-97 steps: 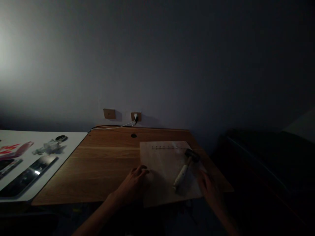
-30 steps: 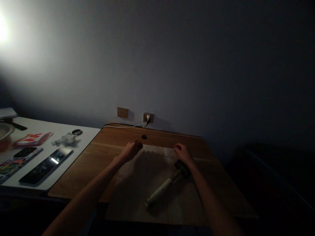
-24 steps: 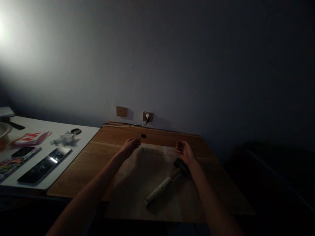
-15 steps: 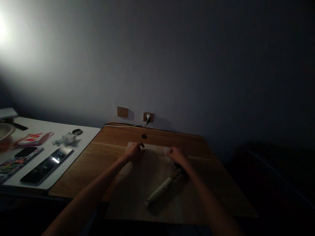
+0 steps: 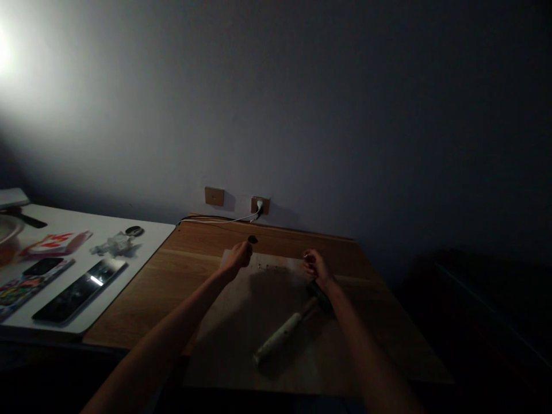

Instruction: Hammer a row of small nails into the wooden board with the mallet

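A pale wooden board (image 5: 241, 339) lies on a brown wooden desk (image 5: 172, 282) in dim light. A row of small nails (image 5: 276, 267) runs along the board's far edge. A hammer (image 5: 287, 330) with a light handle and dark head lies across the board. My left hand (image 5: 238, 257) is lifted over the board's far left corner, fingers pinched together. My right hand (image 5: 314, 265) is raised near the right end of the nail row, fingers curled closed, just beyond the hammer's head. What either hand holds is too small and dark to make out.
A white table (image 5: 86, 241) adjoins the desk on the left, carrying a phone (image 5: 80, 289), a red and white packet (image 5: 56, 241) and small clutter. Two wall sockets (image 5: 260, 204) sit behind the desk, one with a white cable. Right of the desk is dark.
Both hands moved from the board's near edge to its far edge by the nails. In the last half second they lifted slightly off the board. The hammer stays put.
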Available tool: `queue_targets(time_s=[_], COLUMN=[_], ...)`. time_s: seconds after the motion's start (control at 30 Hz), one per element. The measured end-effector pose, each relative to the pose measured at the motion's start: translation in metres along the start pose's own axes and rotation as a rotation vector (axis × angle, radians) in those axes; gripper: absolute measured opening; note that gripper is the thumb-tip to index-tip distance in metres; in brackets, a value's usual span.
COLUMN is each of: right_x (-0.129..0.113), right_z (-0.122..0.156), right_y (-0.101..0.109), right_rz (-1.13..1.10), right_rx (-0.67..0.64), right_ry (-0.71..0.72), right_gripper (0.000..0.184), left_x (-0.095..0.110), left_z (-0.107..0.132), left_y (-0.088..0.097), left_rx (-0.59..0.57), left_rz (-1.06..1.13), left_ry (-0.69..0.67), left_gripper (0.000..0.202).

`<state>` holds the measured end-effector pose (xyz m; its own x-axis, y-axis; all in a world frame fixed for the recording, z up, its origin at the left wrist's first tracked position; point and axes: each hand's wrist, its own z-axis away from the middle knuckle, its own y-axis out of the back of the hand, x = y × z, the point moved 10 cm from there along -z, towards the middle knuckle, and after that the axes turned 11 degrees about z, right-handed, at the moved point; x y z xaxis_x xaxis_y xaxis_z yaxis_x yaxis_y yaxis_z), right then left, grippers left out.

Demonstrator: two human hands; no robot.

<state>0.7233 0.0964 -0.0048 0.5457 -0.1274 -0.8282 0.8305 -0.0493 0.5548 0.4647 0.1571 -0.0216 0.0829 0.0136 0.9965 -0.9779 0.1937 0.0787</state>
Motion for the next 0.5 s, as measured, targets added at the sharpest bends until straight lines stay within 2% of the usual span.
queue_targets(time_s=[0.07,0.1,0.17,0.23,0.37,0.5], right_x=[-0.003,-0.005,-0.006,-0.007,-0.007,-0.01], right_z=[0.001,0.002,0.0,-0.003,-0.005,-0.001], right_y=[0.0,-0.001,-0.006,-0.013,-0.026,-0.037], right_rz=[-0.033,-0.02,0.029,0.125,0.351,0.447], right_rx=[-0.008,-0.01,-0.013,-0.001,0.033,0.02], right_ry=[0.013,0.016,0.013,0.006,0.005,0.017], right_gripper=[0.041,0.044,0.046,0.042,0.023,0.015], left_x=[-0.015,-0.02,-0.025,-0.023,-0.007,-0.002], left_z=[0.0,0.0,0.0,0.0,0.006,0.013], left_y=[-0.003,-0.005,-0.006,-0.007,-0.02,-0.035], left_rx=[-0.007,-0.019,-0.039,-0.082,-0.186,-0.274], left_rz=[0.276,0.336,0.29,0.059,-0.511,-0.798], left_ry=[0.138,0.177,0.184,0.103,-0.181,-0.298], left_gripper=[0.026,0.026,0.027,0.023,0.014,0.021])
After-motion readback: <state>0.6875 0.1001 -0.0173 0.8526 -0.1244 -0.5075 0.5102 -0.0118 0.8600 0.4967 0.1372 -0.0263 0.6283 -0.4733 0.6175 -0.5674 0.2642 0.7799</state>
